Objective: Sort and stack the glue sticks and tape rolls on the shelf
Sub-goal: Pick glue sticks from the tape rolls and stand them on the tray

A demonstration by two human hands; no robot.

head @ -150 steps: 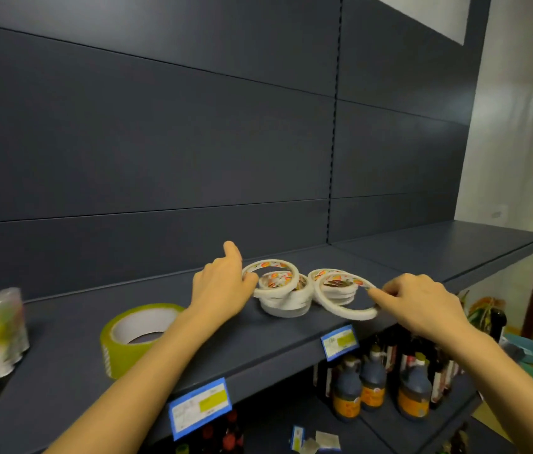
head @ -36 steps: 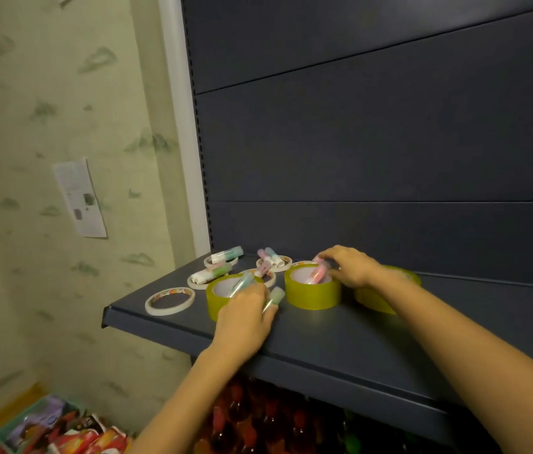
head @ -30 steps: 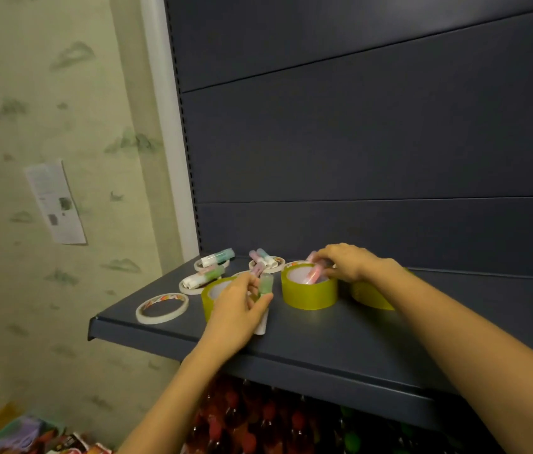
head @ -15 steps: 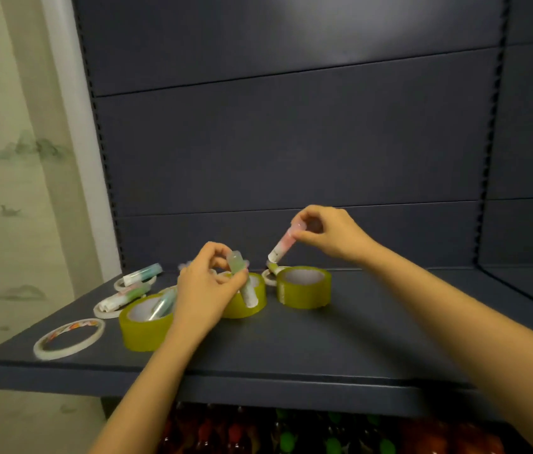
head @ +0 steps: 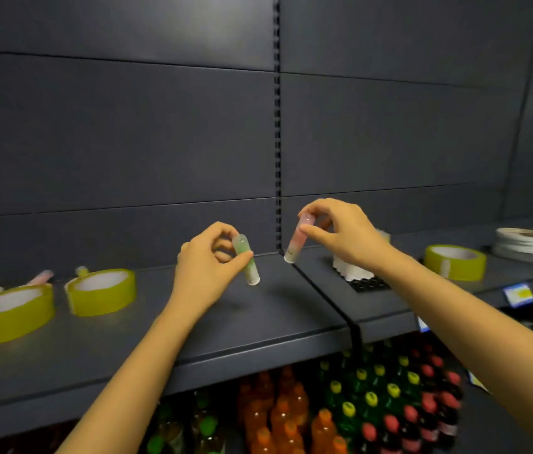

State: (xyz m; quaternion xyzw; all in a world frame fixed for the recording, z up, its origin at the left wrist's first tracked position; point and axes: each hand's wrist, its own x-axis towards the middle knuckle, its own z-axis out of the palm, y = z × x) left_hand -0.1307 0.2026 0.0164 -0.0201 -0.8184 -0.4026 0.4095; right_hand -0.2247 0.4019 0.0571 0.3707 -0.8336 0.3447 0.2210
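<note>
Now swung right along the dark grey metal shelf (head: 258,326), we pinch a pale green plastic glue stick (head: 247,263) in our left hand (head: 206,270) and a pink plastic glue stick (head: 297,239), by its cap, in the grip of our right hand (head: 345,235), both just above the shelf; wide yellow tape rolls (head: 101,291) lie leftward, farther items blurred.

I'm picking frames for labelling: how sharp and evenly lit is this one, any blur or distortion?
Head view: soft, the yellow tape rolls at the left edge and bottles below smeared; the green glue stick in the left hand and pink glue stick in the right hand read clearer. Head view: a pale light patch on the back panel, darker corners, panel seams bowed by the lens.
</note>
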